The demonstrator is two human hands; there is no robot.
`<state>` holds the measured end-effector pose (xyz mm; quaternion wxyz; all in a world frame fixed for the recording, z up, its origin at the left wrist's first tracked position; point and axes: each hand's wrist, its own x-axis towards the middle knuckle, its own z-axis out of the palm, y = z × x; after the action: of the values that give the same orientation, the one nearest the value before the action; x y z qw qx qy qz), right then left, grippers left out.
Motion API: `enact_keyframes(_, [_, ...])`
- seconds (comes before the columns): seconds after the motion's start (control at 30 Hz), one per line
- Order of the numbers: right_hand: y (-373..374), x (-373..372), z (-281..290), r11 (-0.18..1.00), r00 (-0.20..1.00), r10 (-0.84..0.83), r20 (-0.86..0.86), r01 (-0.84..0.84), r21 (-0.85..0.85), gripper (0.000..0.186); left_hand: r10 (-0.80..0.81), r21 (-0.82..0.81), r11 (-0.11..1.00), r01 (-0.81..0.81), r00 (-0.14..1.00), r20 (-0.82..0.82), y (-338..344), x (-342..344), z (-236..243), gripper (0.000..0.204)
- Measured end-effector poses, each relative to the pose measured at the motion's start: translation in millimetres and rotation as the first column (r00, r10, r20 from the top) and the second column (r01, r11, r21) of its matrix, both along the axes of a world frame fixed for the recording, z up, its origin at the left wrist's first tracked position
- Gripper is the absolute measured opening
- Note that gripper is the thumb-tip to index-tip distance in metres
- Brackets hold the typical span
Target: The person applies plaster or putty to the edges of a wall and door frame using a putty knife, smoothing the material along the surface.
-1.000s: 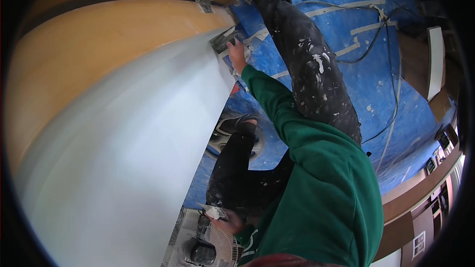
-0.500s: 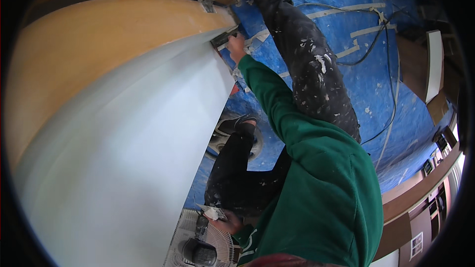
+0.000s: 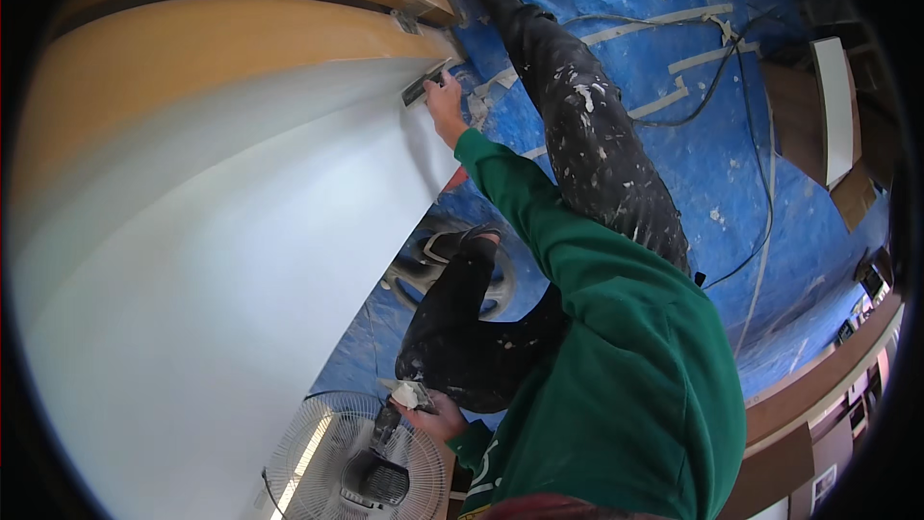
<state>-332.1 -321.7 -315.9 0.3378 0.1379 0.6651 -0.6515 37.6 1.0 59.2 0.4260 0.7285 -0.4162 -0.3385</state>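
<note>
My right hand (image 3: 446, 104), at the end of a stretched-out green sleeve, is closed on a wide flat filling knife (image 3: 426, 84). Its dark blade lies against the white wall surface (image 3: 241, 260), close to the corner by the orange-tan trim (image 3: 241, 43). Lower in the view, my left hand (image 3: 443, 418) grips a small scraper whose handle is mostly hidden. A lump of white filler (image 3: 409, 395) sits on that scraper. This hand is in front of my bent knee, just above a fan (image 3: 375, 477) with a round wire cage.
Blue sheeting (image 3: 712, 193) with strips of pale tape and white specks covers the floor. A dark cable (image 3: 754, 125) runs over it at the right. A grey wheel-like round base (image 3: 499, 284) stands by my nearer foot. Brown and white boards (image 3: 835, 111) lie at the far right.
My right hand and the filling knife have shifted a little left and down along the wall surface. The view has shifted, and more of the fan shows. My left hand still holds the scraper.
</note>
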Motion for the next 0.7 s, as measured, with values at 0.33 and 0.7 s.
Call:
enact_keyframes(0.33, [70.9, 32.3, 51.1, 0.994, 0.964, -0.093, 0.248, 0.105, -0.035, 0.032, 0.021, -0.194, 0.973, -0.128, 0.881, -0.472, -19.3, 13.6, -52.4, 0.043])
enact_keyframes(0.7, [273.8, 29.1, 362.8, 0.127, -0.016, 0.393, -0.919, -0.989, 0.072, 0.065, 0.011, 0.037, 0.968, 0.25, 0.106, -0.994, -66.4, -102.5, -36.0, 0.041])
